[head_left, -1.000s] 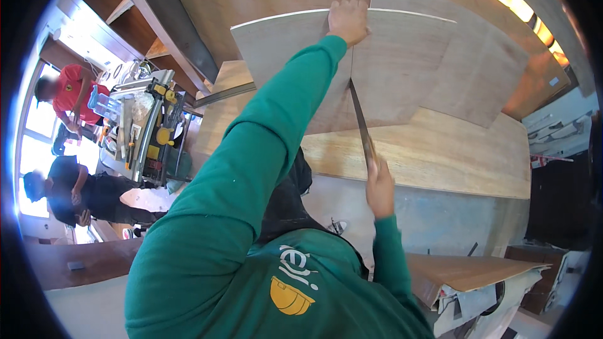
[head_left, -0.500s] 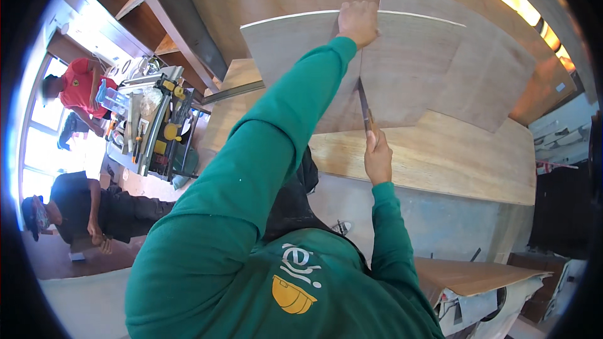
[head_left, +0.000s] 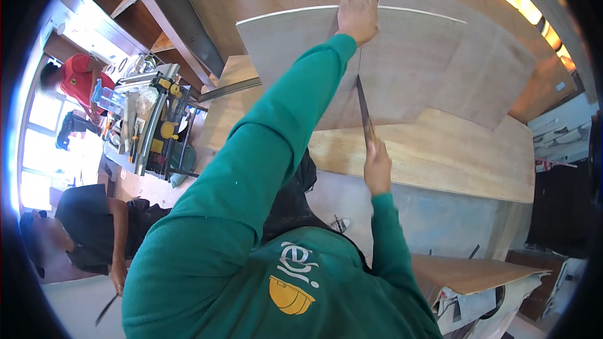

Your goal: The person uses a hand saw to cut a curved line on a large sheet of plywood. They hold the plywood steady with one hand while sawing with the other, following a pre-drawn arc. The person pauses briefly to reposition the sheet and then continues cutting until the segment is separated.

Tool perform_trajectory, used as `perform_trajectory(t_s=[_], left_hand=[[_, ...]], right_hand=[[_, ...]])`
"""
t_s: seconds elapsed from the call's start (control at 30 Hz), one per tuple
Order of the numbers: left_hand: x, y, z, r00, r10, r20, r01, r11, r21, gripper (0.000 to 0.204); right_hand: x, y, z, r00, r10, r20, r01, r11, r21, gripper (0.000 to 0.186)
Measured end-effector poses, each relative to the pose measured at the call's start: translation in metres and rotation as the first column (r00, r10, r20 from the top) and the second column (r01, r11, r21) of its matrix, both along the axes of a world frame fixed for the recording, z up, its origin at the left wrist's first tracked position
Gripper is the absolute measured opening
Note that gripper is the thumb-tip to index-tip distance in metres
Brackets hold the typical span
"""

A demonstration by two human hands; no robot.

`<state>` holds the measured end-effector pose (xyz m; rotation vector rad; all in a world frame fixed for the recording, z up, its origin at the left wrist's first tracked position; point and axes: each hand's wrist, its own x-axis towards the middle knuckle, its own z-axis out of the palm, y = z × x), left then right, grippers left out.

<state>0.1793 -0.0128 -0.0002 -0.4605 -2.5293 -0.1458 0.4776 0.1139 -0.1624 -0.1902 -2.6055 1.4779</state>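
A thin grey-brown plywood panel [head_left: 402,63] leans over a pale wooden board [head_left: 440,150], its light edge facing up. My left hand [head_left: 358,20] is closed over that top edge, fingers wrapped across it. A thin dark line runs down the panel from below this hand to a hand saw [head_left: 363,102]. My right hand [head_left: 378,166] grips the saw's handle, below the panel's lower part. The narrow blade points up and away, its tip at the line. How deep the blade sits in the panel cannot be made out.
Another plywood sheet [head_left: 496,75] lies behind at the right. A metal bar [head_left: 229,90] sticks out at the left. Beyond it stands a cluttered workbench [head_left: 147,119]. A person in red [head_left: 78,81] and one in dark clothes [head_left: 88,226] are at the left. Cardboard [head_left: 471,273] stands lower right.
My right hand and the saw have shifted slightly, the hand a little nearer to me. My left hand keeps its hold. The person in dark clothes has moved lower, a thin dark object in hand.
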Motion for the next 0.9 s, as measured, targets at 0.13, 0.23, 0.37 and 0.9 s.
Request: perform_trajectory(t_s=[0.13, 0.23, 0.37, 0.9], left_hand=[[-0.01, -0.008, 0.001, 1.0, -0.018, 0.017, 0.018, 1.0, 0.011, 0.05], [-0.012, -0.015, -0.007, 1.0, 0.007, -0.003, -0.007, 1.0, 0.003, 0.051], [-0.002, -0.004, -0.002, 1.0, 0.008, 0.027, -0.008, 1.0, 0.008, 0.052], [-0.012, -0.011, -0.006, 1.0, -0.018, -0.014, 0.018, 1.0, -0.008, 0.053]], right_hand=[[-0.015, -0.003, 0.02, 0.997, 0.007, 0.076, -0.006, 1.0, -0.007, 0.044], [0.066, 0.016, 0.02, 0.995, 0.022, 0.094, -0.026, 0.999, 0.038, 0.041], [0.171, 0.041, 0.06, 0.981, -0.021, 0.195, 0.017, 1.0, 0.022, 0.036], [0.117, 0.034, 0.042, 0.965, -0.013, 0.262, 0.015, 1.0, -0.005, 0.036]])
